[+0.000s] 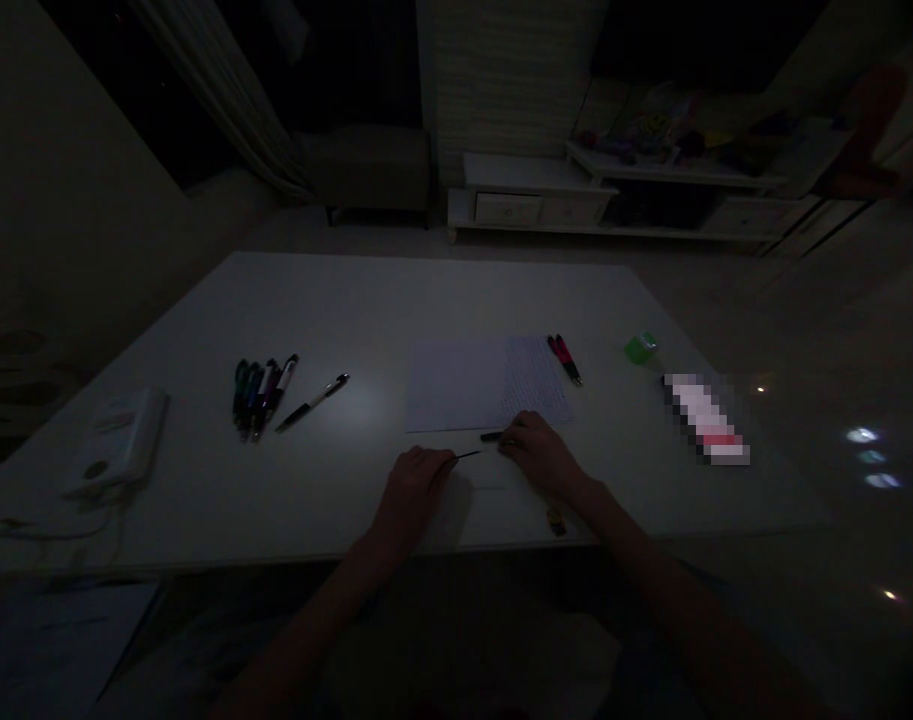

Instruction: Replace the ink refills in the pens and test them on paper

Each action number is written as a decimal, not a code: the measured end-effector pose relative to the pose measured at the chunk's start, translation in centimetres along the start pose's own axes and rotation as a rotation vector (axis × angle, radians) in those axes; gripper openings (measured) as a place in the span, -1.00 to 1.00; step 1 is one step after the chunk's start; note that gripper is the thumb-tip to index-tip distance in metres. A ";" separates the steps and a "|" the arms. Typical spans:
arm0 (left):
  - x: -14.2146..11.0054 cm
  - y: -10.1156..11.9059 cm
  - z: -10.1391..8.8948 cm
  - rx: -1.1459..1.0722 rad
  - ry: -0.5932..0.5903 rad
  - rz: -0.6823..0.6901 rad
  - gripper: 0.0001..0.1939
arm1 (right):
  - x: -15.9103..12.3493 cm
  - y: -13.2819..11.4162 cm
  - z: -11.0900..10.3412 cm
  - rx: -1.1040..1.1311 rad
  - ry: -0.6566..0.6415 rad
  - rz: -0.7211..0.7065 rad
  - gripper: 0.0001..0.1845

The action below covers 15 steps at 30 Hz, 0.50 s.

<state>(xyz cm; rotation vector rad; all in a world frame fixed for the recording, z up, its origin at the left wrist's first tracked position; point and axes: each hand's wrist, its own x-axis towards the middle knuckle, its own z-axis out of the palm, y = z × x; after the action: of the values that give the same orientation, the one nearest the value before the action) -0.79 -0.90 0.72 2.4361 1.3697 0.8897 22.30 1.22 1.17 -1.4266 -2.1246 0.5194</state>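
Left hand (pixel 411 495) curled closed just above the desk, pinching a thin black pen refill (pixel 463 456), its fine tip pointing right. Right hand (pixel 538 455) closed as well, gripping a short black pen barrel (pixel 491 436), its end aimed at the refill's tip, the two just apart. Both hands near the front of a white desk (pixel 426 300), right fingers just below the corner of a sheet of paper.

Farther left on the desk, a white charger-like unit (pixel 126 437) with a pale cable trailing off the near edge. Then a tight row of dark pens (pixel 261 395), side by side and angled. Just beside them, a lone black-and-silver pen (pixel 313 402) lying aslant. Next, the sheet of paper (pixel 486 385), plain on its left part, finely lined or printed on its right. Past its far corner, two pink-and-black pens (pixel 565 360) lying together. Below, by the right wrist, a small dark-and-yellow object (pixel 556 520), too small to tell. Toward the right, a small green roll (pixel 641 347), then a pixelated, unreadable package (pixel 706 420).
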 end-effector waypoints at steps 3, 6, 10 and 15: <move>0.0 -0.2 -0.1 0.013 -0.008 -0.017 -0.82 | -0.1 -0.8 -0.6 0.080 -0.013 0.062 -0.93; 0.0 -0.3 -0.3 0.015 -0.019 -0.027 -0.81 | -0.4 -2.0 -1.0 0.230 -0.026 0.150 -0.87; 0.0 -0.2 -0.2 0.034 -0.031 0.007 -0.82 | -0.5 -3.2 -1.1 0.336 0.002 0.086 -0.86; 0.1 0.1 -0.1 0.061 -0.064 0.040 -0.82 | -0.3 -3.5 -0.4 0.355 0.014 0.026 -0.89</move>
<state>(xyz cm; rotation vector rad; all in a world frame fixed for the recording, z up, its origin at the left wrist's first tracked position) -0.68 -0.87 0.89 2.5227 1.3497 0.7829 20.14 -0.36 3.47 -1.2521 -1.8881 0.8459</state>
